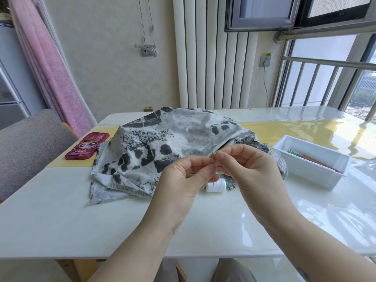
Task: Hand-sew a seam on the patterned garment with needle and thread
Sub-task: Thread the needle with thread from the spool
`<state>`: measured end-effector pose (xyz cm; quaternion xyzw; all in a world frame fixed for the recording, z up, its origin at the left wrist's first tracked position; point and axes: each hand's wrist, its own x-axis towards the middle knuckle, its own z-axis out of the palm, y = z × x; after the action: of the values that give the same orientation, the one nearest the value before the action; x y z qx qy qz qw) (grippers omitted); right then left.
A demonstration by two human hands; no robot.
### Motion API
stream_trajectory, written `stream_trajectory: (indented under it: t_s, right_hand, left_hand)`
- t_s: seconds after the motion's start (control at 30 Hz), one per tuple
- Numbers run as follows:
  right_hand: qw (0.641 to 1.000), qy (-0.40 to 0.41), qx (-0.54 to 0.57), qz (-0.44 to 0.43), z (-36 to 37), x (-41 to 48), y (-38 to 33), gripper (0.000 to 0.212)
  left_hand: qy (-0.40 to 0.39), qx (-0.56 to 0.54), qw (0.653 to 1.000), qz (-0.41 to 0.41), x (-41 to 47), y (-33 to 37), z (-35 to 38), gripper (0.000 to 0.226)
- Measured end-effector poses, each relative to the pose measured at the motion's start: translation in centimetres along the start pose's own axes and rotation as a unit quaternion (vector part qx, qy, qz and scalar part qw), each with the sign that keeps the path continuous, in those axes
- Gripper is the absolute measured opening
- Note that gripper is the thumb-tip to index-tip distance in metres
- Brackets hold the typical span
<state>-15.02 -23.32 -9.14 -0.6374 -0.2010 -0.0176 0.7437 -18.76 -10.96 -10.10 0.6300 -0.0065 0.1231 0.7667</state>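
The left hand (183,180) is raised above the desk (101,220), its grip clenched on a needle (212,158) pinched between thumb and fingers. The needle stands nearly upright, with its eye end clear above the grip and its point showing below. The right hand (252,169) is level with it and just to its right, fingers curled. Its grip is closed thumb to forefinger right beside the needle's eye, and any thread between those tips is too fine to make out. Directly under the two grips, near the needle's point, a spool of white thread (216,185) lies on its side on the desk, touching the near edge of the patterned garment (162,143). That garment, grey and white with dark blotches, lies crumpled in a heap beyond both grips and spreads out to the left of the left grip. Far to the left of it, past the cloth, a pink cartoon phone case (87,146) rests on a yellow strip of the desk. Well right of the right grip sits a white plastic tray (311,165) holding a thin reddish-brown tool (317,160) and something green, too small to name. A grey upholstered chair (26,143) stands at the desk's left end.
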Motion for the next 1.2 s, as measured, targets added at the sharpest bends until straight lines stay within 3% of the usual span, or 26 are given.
stream_trajectory:
  t_s: [0.67,0.87,1.2]
  right_hand:
    - [1.0,-0.003,-0.01,0.008,-0.25,0.04,-0.1,0.02]
    - [1.0,-0.004,-0.011,0.011,-0.28,-0.01,-0.2,0.022]
    - [1.0,-0.018,0.01,0.019,-0.51,-0.13,-0.13,0.015]
  left_hand:
    - [0.004,0.043,0.999,0.033,0.2,-0.45,0.1,0.019]
    - [0.0,0.056,0.997,0.044,0.18,-0.49,0.13,0.006]
    - [0.009,0.083,0.995,0.054,0.06,-0.45,0.19,0.004]
